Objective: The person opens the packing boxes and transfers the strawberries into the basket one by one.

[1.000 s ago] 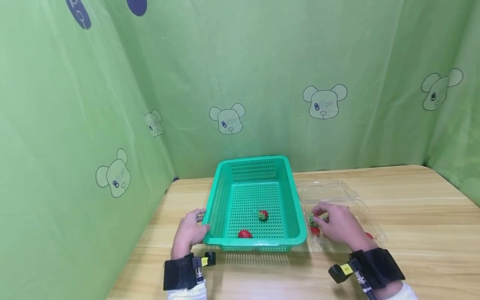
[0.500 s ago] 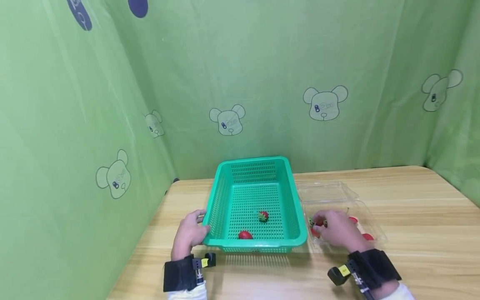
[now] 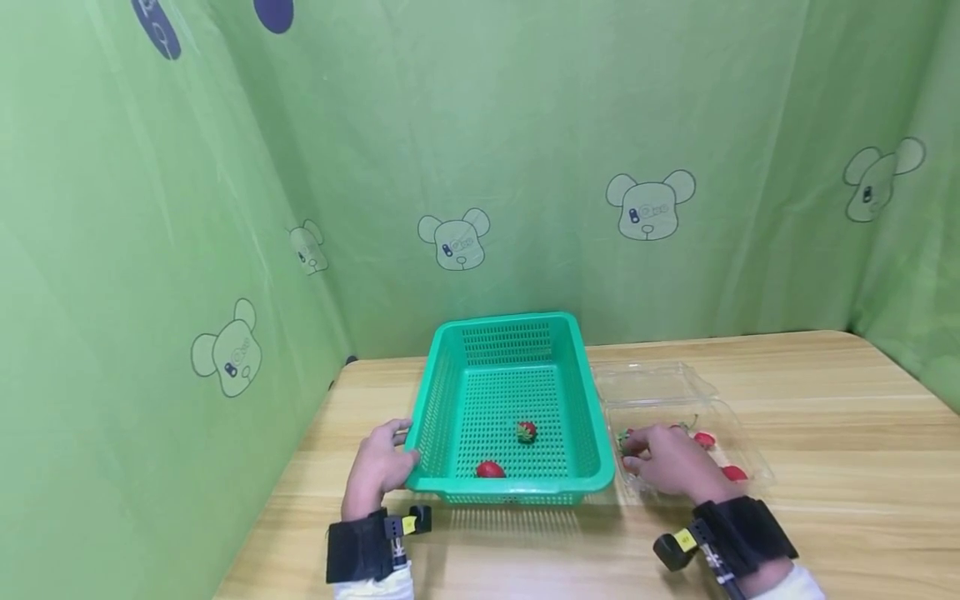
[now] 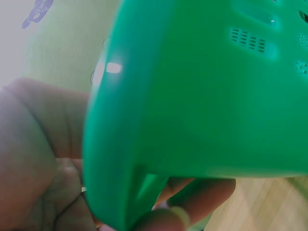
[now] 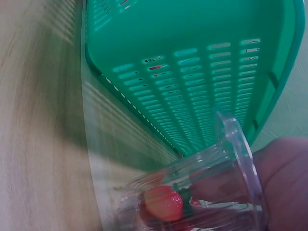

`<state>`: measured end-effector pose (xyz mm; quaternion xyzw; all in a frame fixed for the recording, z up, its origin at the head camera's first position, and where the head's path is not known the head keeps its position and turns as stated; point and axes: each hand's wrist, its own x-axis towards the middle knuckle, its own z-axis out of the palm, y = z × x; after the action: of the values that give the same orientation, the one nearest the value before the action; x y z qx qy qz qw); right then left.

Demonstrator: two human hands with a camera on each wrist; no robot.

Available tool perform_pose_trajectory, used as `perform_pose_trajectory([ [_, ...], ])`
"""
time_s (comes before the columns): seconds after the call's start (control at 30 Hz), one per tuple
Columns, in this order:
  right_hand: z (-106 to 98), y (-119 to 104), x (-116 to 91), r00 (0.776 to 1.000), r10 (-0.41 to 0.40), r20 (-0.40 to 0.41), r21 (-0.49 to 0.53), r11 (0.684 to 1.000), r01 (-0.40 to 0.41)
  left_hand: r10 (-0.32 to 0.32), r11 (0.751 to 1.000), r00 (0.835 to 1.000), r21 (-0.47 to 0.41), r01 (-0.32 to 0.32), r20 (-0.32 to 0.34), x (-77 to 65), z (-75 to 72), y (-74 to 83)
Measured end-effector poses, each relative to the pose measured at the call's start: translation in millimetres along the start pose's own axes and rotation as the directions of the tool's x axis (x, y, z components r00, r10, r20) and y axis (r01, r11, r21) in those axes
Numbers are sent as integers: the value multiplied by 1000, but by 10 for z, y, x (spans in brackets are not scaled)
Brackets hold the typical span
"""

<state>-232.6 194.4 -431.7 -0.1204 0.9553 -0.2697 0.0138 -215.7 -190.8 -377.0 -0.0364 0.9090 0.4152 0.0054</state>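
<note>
My left hand (image 3: pixel 378 462) grips the near left corner of a green plastic basket (image 3: pixel 517 484); the left wrist view has fingers curled under its rim. A strawberry (image 3: pixel 527 432) with a green cap and a red fruit (image 3: pixel 491 469) lie inside the basket. To its right, a clear plastic box (image 3: pixel 750 454) lies with its lid folded back. My right hand (image 3: pixel 671 458) reaches down into the box's left side, fingers bent among strawberries. Through the clear wall in the right wrist view, fingertips meet a strawberry (image 5: pixel 163 203) at its leaves; I cannot tell whether they pinch it.
More red fruits, one at the box's right (image 3: pixel 733 473) and another behind it (image 3: pixel 703 439), lie in the clear box. The open lid (image 3: pixel 648 383) extends toward the back. A green curtain (image 3: pixel 540 167) encloses the wooden table (image 3: pixel 840 417) behind and at the sides.
My right hand has shifted slightly within the clear box, uncovering more red fruits behind and to the right of it. The left hand and the basket stay in place.
</note>
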Motion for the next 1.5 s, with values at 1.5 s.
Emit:
perform_pose_trajectory([
  [1.5, 33, -11, -26, 995, 94, 35, 77, 992, -97, -6, 1000, 1000, -6, 6, 1, 4, -3, -9],
])
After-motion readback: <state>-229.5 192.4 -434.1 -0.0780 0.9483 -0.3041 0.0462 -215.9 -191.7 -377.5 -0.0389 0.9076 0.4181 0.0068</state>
